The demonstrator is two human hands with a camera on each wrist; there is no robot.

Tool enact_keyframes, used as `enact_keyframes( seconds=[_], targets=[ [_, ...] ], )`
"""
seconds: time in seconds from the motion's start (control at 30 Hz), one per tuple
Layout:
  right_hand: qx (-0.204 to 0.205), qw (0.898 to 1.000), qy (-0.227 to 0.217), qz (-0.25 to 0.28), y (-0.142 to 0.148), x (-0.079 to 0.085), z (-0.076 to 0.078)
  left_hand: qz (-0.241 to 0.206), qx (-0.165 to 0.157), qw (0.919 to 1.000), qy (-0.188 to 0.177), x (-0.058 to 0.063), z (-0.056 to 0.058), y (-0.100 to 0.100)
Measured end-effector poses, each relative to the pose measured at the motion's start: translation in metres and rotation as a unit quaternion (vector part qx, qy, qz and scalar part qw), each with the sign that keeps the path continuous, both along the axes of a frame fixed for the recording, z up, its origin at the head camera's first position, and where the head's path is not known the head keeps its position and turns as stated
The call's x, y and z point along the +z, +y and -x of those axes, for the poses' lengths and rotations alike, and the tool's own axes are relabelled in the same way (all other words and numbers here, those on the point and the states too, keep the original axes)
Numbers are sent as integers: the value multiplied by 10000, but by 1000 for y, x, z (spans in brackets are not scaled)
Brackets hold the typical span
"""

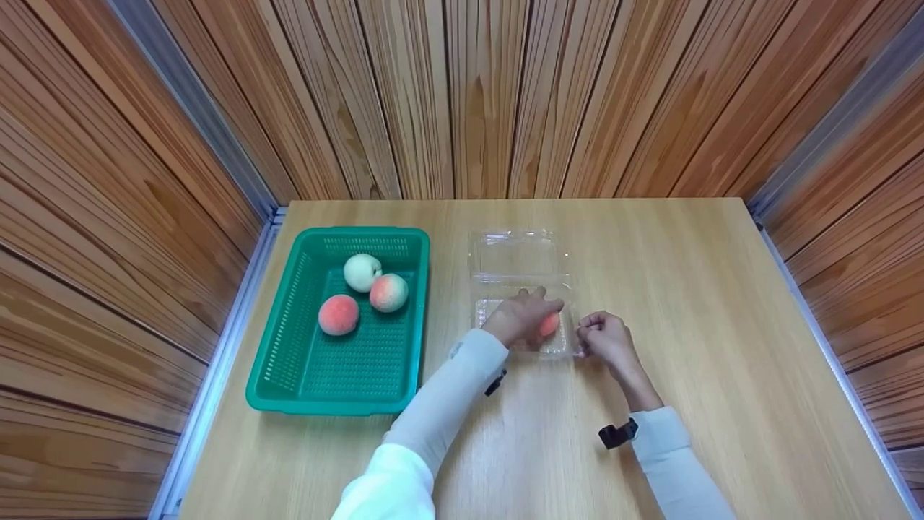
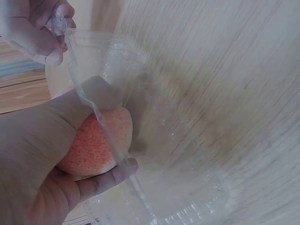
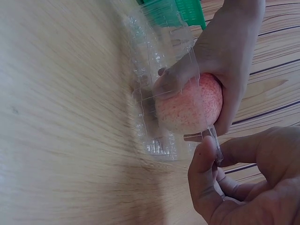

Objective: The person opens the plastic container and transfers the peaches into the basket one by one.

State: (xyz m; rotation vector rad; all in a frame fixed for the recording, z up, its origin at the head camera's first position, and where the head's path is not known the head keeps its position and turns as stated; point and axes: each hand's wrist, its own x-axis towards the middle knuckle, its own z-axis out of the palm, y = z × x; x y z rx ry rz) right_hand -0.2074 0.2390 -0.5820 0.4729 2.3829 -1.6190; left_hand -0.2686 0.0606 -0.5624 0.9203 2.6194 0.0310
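Note:
A clear plastic clamshell box (image 1: 520,285) lies on the table with its lid folded back, away from the person. The left hand (image 1: 522,318) reaches into its near half and grips a pink-and-cream peach (image 3: 187,105) with fingers and thumb curled round it. In the left wrist view the same peach (image 2: 101,143) shows between the thumb and fingers, inside the box wall. At the box's near right corner, the right hand (image 1: 606,338) pinches the rim (image 3: 214,145) between thumb and forefinger.
To the left stands a green plastic basket (image 1: 346,379) with perforated walls. It holds a pale peach (image 1: 362,272), a pink-and-white peach (image 1: 389,292) and a redder peach (image 1: 338,315). Wood-panelled walls (image 1: 476,101) enclose the wooden table (image 1: 693,289) at the back and sides.

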Motion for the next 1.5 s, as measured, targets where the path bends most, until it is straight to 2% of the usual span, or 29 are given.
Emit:
enact_keyframes(
  seconds=[0.2, 0.57, 0.87, 1.2, 1.5],
  targets=[
    [14, 10000, 36, 76, 0, 0, 0, 8, -122, 9999, 18, 1, 2, -1],
    [9, 10000, 6, 84, -1, 0, 0, -149, -283, 9994, 165, 5, 0, -4],
    [18, 10000, -56, 37, -1, 1, -1, -178, -216, 9996, 108, 15, 4, -5],
    [4, 9999, 42, -112, -2, -1, 0, -250, -218, 9994, 94, 19, 7, -6],
    [-12, 9999, 85, -53, -2, 0, 1, -339, -369, 9987, 99, 25, 5, -7]
  ],
)
